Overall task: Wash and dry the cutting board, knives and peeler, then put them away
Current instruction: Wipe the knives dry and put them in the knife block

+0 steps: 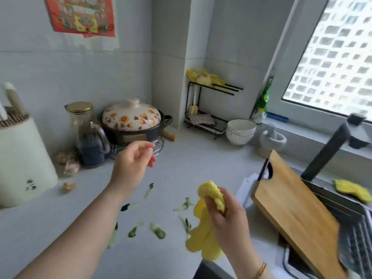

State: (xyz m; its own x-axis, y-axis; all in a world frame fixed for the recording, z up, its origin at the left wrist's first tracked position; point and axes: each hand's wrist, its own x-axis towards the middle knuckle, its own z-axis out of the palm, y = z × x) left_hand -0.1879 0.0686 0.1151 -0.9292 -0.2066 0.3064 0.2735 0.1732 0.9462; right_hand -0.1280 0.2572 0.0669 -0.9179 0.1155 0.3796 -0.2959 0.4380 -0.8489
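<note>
The wooden cutting board [292, 208] leans tilted at the right, its lower end in the sink and its handle end up near the counter edge. My right hand [227, 220] is shut on a yellow cloth [205, 234] that hangs crumpled above the counter, left of the board. My left hand [133, 162] hovers over the counter with its fingers loosely apart and nothing in it. A white knife block [22, 164] with handles sticking out stands at the far left. No loose knife or peeler shows.
Green peel scraps [157, 232] lie scattered on the grey counter. Behind stand a glass jug [90, 141], a flowered clay pot [132, 121], stacked white bowls [240, 130], a black rack [203, 109] and a mortar [272, 139]. A second yellow cloth [352, 189] lies by the dark faucet [330, 150].
</note>
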